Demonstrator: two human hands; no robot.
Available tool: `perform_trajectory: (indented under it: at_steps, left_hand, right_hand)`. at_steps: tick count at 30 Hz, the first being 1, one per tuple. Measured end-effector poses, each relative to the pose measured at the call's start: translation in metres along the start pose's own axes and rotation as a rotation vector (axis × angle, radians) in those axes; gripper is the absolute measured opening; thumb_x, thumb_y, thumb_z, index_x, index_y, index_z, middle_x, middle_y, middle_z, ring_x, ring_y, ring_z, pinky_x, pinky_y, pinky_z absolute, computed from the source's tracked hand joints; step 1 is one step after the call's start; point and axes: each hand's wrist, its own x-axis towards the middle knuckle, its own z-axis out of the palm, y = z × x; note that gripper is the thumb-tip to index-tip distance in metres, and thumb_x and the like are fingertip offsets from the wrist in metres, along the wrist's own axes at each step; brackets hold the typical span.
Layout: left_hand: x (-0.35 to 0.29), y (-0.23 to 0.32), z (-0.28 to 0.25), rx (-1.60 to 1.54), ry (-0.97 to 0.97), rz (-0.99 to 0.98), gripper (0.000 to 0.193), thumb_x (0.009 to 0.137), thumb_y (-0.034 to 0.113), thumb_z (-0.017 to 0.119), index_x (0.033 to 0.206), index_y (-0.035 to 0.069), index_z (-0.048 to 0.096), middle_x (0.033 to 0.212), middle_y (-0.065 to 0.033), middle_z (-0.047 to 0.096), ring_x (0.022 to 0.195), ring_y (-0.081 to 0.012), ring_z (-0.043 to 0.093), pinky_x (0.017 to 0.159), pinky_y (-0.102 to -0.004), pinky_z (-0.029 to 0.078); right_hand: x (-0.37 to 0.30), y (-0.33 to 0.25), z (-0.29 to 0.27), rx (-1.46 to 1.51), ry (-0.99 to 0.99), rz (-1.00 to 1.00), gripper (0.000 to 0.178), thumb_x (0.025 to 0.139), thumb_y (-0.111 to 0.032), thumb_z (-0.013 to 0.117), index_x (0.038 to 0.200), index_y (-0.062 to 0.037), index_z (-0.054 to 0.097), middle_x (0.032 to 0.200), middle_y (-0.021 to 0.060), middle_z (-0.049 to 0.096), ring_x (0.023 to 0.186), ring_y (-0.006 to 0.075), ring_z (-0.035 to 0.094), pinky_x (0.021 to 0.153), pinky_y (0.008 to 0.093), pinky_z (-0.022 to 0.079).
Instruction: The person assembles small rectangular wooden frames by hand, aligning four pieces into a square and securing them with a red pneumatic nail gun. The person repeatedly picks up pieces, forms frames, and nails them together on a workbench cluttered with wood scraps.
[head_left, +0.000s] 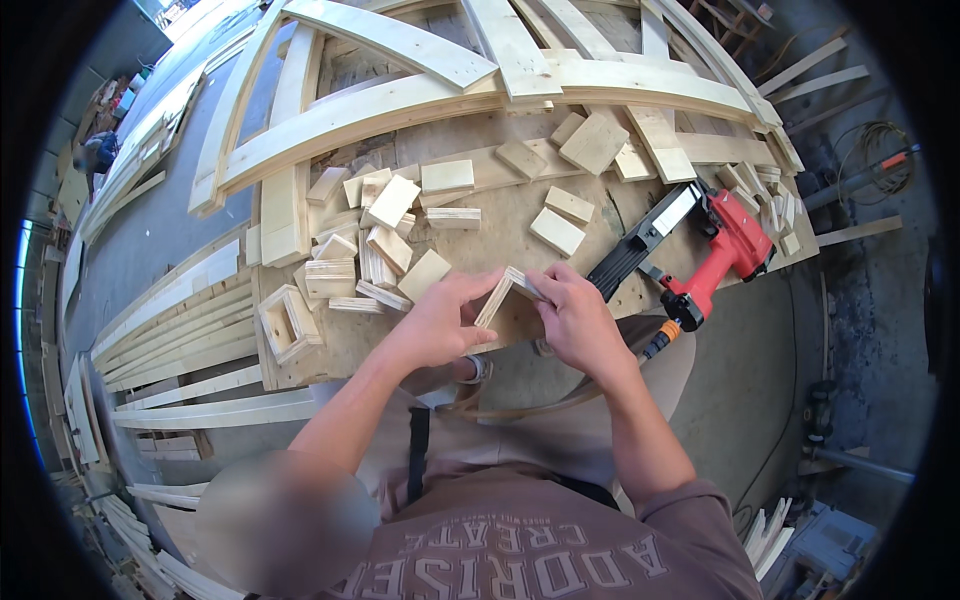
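Two small plywood blocks (496,298) meet at a corner in an L shape between my hands, above the front edge of the workbench (400,345). My left hand (450,318) is closed on the left block, thumb and fingers on either side of it. The other block is gripped by my right hand (578,315), which hides part of it. Close to my right hand, a red and black nail gun (715,245) lies on the bench with its hose fitting towards me. Loose plywood blocks (393,202) lie in a heap beyond my left hand.
A small open wooden box frame (289,323) stands at the bench's left front corner. Large timber frames (400,115) cover the far side. More blocks (765,195) lie at the right end. Long boards (180,325) are stacked at left. A coiled hose (880,155) hangs at right.
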Motion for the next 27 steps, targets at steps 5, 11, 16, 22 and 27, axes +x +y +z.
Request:
perform_trajectory:
  at_steps: [5, 11, 16, 22, 27]
  left_hand:
    - [0.001, 0.006, 0.005, -0.049, 0.031, 0.062, 0.099, 0.078, -0.009, 0.092, 0.167, 0.008, 0.051, 0.141, -0.0093, 0.061, 0.093, -0.0153, 0.061, 0.086, -0.0315, 0.057]
    - [-0.005, 0.018, 0.009, 0.025, 0.035, -0.026, 0.1, 0.08, -0.008, 0.092, 0.169, 0.012, 0.05, 0.148, -0.0095, 0.056, 0.085, -0.0159, 0.056, 0.083, -0.0307, 0.055]
    - [-0.014, 0.034, 0.012, -0.026, 0.004, -0.103, 0.106, 0.081, -0.008, 0.091, 0.173, 0.011, 0.042, 0.151, -0.0092, 0.053, 0.086, -0.0142, 0.056, 0.083, -0.03, 0.056]
    - [-0.019, 0.027, 0.024, -0.187, 0.04, -0.106, 0.106, 0.083, -0.012, 0.087, 0.174, 0.003, 0.036, 0.148, -0.0067, 0.053, 0.091, -0.0111, 0.057, 0.085, -0.0272, 0.056]
    - [-0.018, 0.024, 0.015, -0.057, 0.007, -0.019, 0.103, 0.088, -0.014, 0.081, 0.176, 0.005, 0.032, 0.138, -0.0055, 0.056, 0.092, -0.012, 0.054, 0.084, -0.025, 0.052]
  right_hand:
    - [-0.003, -0.003, 0.002, 0.04, 0.04, 0.003, 0.039, 0.097, 0.002, 0.068, 0.136, -0.002, 0.072, 0.116, 0.0205, 0.069, 0.102, 0.0424, 0.071, 0.091, 0.0464, 0.057]
    - [-0.007, -0.003, 0.003, 0.021, 0.073, 0.009, 0.04, 0.097, 0.002, 0.069, 0.136, -0.0024, 0.073, 0.116, 0.0195, 0.07, 0.102, 0.0399, 0.073, 0.09, 0.0445, 0.058]
    - [-0.016, 0.003, 0.011, -0.042, 0.118, -0.072, 0.045, 0.095, -0.001, 0.068, 0.139, -0.0087, 0.072, 0.121, 0.0162, 0.069, 0.097, 0.0394, 0.075, 0.082, 0.0488, 0.062]
    - [-0.02, 0.003, 0.018, -0.028, 0.134, -0.076, 0.046, 0.094, 0.0, 0.069, 0.139, -0.0079, 0.073, 0.122, 0.0163, 0.069, 0.095, 0.0387, 0.075, 0.083, 0.0471, 0.062]
    - [-0.018, 0.004, 0.014, 0.131, 0.158, -0.058, 0.047, 0.094, 0.003, 0.067, 0.139, -0.0062, 0.075, 0.12, 0.017, 0.071, 0.094, 0.0377, 0.075, 0.083, 0.0448, 0.06]
